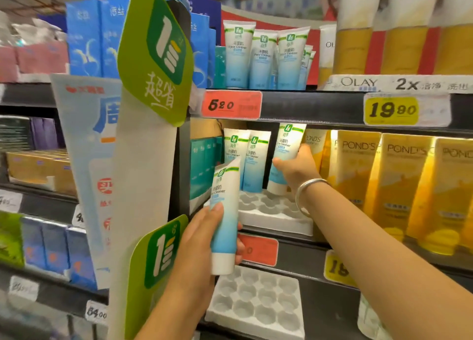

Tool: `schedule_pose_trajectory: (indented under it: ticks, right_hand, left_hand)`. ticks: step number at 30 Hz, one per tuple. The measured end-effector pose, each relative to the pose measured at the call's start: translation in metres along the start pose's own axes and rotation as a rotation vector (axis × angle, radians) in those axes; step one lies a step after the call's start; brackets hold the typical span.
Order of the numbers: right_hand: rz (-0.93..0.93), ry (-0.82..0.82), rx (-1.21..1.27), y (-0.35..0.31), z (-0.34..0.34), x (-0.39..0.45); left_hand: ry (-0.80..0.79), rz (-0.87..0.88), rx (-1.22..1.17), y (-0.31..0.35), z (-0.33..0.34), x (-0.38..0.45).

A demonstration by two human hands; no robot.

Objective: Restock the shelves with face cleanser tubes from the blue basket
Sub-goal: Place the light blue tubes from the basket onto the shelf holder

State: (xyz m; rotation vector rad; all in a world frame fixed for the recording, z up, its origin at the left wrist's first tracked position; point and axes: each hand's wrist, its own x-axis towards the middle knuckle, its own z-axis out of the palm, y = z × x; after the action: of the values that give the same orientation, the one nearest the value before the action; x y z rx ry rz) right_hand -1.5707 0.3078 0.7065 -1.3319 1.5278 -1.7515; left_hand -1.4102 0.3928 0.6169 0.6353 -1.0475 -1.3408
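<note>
The face cleanser tube (285, 158) in the right hand (298, 169) stood cap-down and tilted at the back right of the white moulded tray (271, 211) on the middle shelf, its cap just at or in one of the tray's round sockets, with the thumb on its front and the other fingers curled round its right side, so the hand was closed on it. Two more tubes (247, 160) already stood upright in the back row to its left, a dark gap between them and the held one. A second tube (225, 217) was held lower and nearer by the left hand (202, 240), fingers wrapped about its lower half, thumb pressed on the front, cap pointing down. Below, another tray (256, 309) lay with all its visible sockets unfilled, and the shelf above carried a fuller row of the same tubes (266, 58). The blue basket was out of view. The likely trouble lay in the tilt: if the cap missed its socket and the hand let go, the tube could topple against its neighbours or the yellow Pond's tubes (358, 171) just beside it. The silver bangle (308, 194) on the right wrist hung close over the tray and might catch its rim on the way out
</note>
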Motion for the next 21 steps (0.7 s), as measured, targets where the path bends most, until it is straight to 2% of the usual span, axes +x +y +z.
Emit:
schedule_pose_trajectory:
  ticks: [11,21]
  right_hand:
    - [-0.149,-0.027,-0.22,0.012,0.006,0.015]
    - [-0.059,-0.163,-0.398,0.023,0.003,0.009]
  left_hand:
    - [-0.069,0.0,-0.032,0.001,-0.007,0.01]
    - [-0.051,-0.007,-0.05,0.0,-0.006,0.01]
